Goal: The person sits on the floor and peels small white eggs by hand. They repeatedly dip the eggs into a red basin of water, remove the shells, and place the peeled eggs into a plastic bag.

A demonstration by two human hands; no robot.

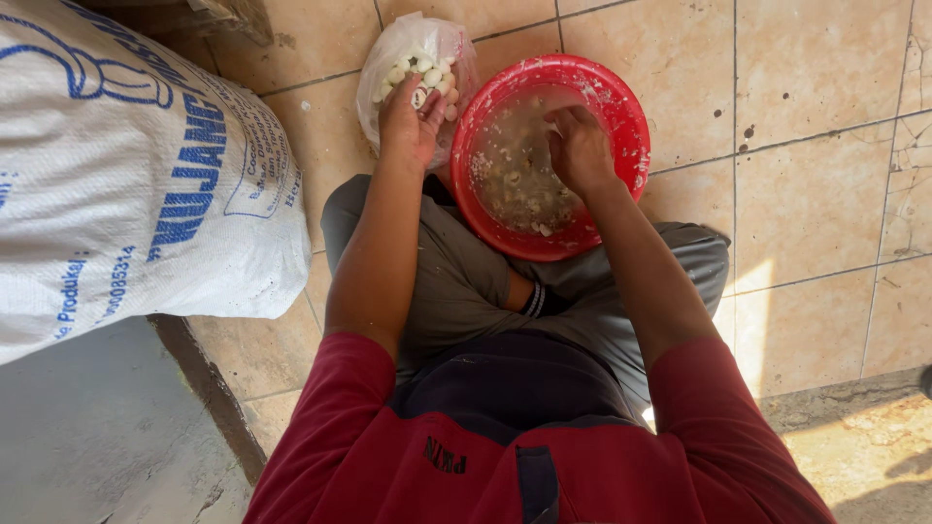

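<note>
My left hand cups small white cloves (light, slippery, I judge) upper centre; right hand, fingers curled, digs in the red basin.

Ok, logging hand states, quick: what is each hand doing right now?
Left hand: at the clear bag of white cloves; grasp cannot be told.
Right hand: curled, reaching into the red basin; hold cannot be told.

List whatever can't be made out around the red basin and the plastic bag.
Head view only:
- Right hand in the round red plastic basin: fingertips curl under, hiding any grip.
- Left hand covers part of the clear plastic bag of white pieces.
- Basin contents: too small to identify.
- White woven sack: cut off by the left edge.
</note>
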